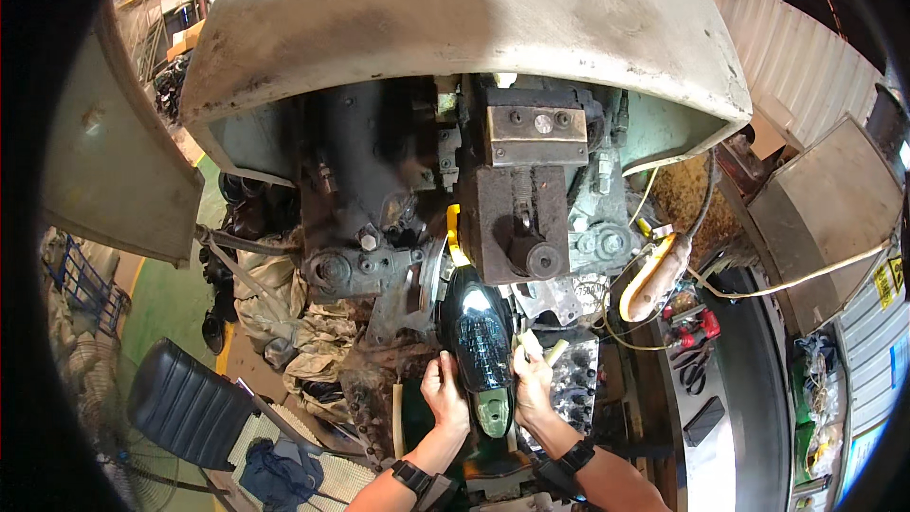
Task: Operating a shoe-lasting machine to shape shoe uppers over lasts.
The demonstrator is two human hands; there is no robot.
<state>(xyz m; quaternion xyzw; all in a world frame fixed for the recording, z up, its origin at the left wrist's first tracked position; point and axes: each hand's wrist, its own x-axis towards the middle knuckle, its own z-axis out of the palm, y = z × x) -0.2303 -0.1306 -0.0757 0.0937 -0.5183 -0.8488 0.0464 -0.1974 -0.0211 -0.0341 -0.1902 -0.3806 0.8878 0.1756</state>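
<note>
A glossy black shoe upper (482, 337) sits on a green last (493, 412), pointing away from me into a dark metal machine (521, 209). My left hand (445, 393) has its fingers curled against the left side of the shoe. On the opposite side, my right hand (533, 384) presses on it with bent fingers, beside a pale yellowish block (531, 345). A yellow strip (456, 235) rises from the far tip of the shoe beside the machine's central block. The shoe's underside and some fingertips are hidden.
A large pale hood (455, 19) overhangs the machine. At right hang a lamp-like yellow-edged fixture (654, 280) and cables; scissors (695, 374) and a red tool (700, 327) lie on a bench. A black padded chair (190, 403) and crumpled cloth (270, 294) are at left.
</note>
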